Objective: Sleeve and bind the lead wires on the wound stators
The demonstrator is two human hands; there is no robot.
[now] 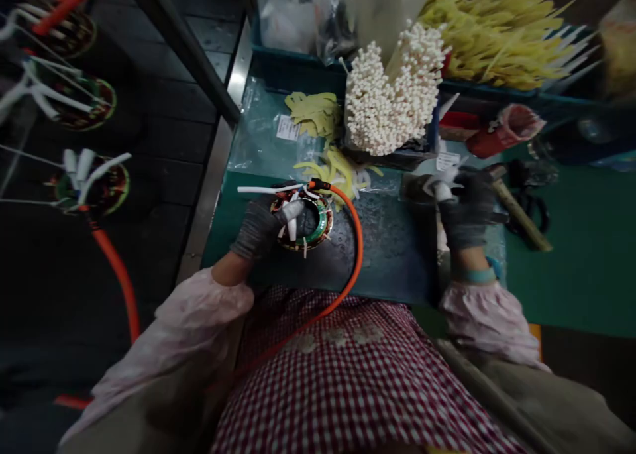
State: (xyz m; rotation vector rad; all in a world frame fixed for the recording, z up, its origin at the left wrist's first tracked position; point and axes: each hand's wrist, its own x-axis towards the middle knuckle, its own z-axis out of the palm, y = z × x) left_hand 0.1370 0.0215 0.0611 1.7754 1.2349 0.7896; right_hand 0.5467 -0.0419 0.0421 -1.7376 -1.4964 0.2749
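With the gloved fingers of the left hand (256, 228), holds the nine o'clock edge of a wound ring (324, 223), face up over the dark work surface (392, 262). Has an orange cable (360, 242) curving from the ring's twelve o'clock, past three, down to the checked apron (322, 374) at six; also a white tube (258, 189) pointing out at ten. Extends the right hand (467, 209) to three o'clock of the ring, by a pale translucent piece (444, 177); cannot tell, through blur, the spread or grip of those fingers. Sees loose yellow strips (338, 166) at one o'clock, a bundle of thin white tubes (392, 103) farther out, another wound ring (116, 185) well apart at nine.
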